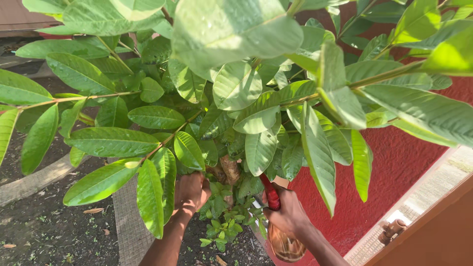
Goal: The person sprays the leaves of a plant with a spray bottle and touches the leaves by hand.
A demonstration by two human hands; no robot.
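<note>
Broad wet leaves (236, 29) crowd my view; beneath, my left hand (191, 191) grips the trunk (229, 168) for steadiness, my right hand (288, 213) clamps a spray bottle (286, 245), nozzle aimed inward.

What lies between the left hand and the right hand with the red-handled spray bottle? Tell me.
In the head view, the brown woody trunk and small green plants at its base lie between the left hand and the right hand gripping the red-handled amber spray bottle.
</note>
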